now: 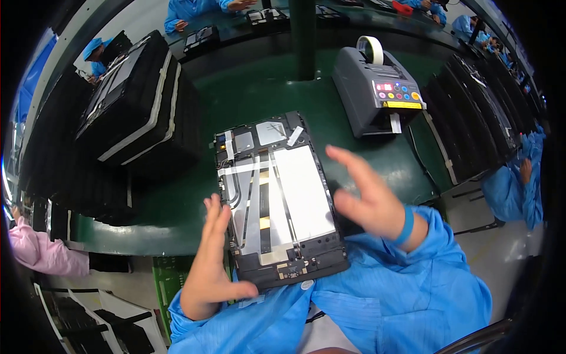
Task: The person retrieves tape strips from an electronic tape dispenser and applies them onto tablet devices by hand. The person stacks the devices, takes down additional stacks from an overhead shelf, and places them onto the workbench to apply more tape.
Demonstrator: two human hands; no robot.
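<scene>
In front of me on the green bench lies an opened tablet (277,200), its inside facing up, with a silver battery area, a dark flex cable and strips of white tape (247,169) across it. One short piece of white tape (295,136) sits slantwise near its upper right corner. My left hand (213,259) is at the tablet's lower left edge, fingers stretched and thumb apart, at or close to the rim. My right hand (368,197) hovers off the right side, fingers spread, with nothing in it. A blue band circles the right wrist.
A grey tape dispenser (380,88) with a roll on top stands beyond my right hand; a tape end (395,123) sticks out of it. Stacks of black trays (132,100) rise at left, and more trays (471,112) at right. A green post (302,41) stands behind. Co-workers in blue sit around.
</scene>
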